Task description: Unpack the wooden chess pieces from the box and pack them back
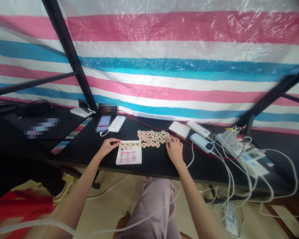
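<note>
A shallow white box (pixel 129 161) lies near the front edge of the black table. Pink grid lines mark its floor, and several Chinese chess pieces (pixel 129 145) line its far side. My left hand (pixel 109 147) holds the box by its far left corner, thumb and fingers closed. Right of the box, round wooden Chinese chess pieces (pixel 150 138) with red and dark characters lie in rows. At the right end of these rows is my right hand (pixel 174 150), its fingertips bent together on a piece that they partly cover.
Behind the pieces lie a white flat box (pixel 179 129) and power banks (pixel 201 142). White cables and a power strip (pixel 229 142) crowd the right side. A phone (pixel 104 123) and a white power bank (pixel 117 123) lie at the back left. A striped sheet (pixel 164 86) hangs behind.
</note>
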A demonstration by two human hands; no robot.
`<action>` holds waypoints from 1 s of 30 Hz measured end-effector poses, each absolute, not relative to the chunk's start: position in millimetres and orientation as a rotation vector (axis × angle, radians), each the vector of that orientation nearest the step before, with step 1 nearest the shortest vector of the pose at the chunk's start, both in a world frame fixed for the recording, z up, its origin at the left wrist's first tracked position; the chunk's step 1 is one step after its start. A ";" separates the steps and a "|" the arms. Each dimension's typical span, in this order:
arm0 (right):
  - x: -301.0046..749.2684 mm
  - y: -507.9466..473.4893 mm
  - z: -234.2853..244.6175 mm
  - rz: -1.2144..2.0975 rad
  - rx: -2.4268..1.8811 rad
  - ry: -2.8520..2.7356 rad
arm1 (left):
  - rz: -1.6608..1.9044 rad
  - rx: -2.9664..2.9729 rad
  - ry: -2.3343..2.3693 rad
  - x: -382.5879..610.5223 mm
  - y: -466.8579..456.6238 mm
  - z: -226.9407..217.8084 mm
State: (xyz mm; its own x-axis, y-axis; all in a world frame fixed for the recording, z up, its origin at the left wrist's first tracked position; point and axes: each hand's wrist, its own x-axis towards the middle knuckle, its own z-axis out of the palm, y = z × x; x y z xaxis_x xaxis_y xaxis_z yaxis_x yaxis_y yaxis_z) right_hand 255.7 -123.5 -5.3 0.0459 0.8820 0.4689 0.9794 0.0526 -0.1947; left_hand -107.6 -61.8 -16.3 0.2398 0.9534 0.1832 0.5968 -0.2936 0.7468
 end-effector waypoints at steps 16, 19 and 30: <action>255.8 -160.9 4.1 -0.015 -1.707 -1.934 | 0.883 1.974 1.417 -105.8 -64.4 -15.7; 213.1 -161.6 15.3 0.120 -1.587 -1.810 | 0.897 1.963 1.419 -104.7 -65.3 -14.7; 105.7 -131.8 7.3 0.074 -1.377 -2.308 | 0.886 1.951 1.425 -105.0 -63.2 -18.2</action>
State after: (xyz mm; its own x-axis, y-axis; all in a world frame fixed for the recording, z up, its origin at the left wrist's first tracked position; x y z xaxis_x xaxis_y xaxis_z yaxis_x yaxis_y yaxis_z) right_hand 105.7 -131.8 7.3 -0.4010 0.8469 0.3492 0.8228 0.5006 -0.2691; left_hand -105.0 -63.2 -18.2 0.2162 0.9591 0.1830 0.5882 -0.2775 0.7596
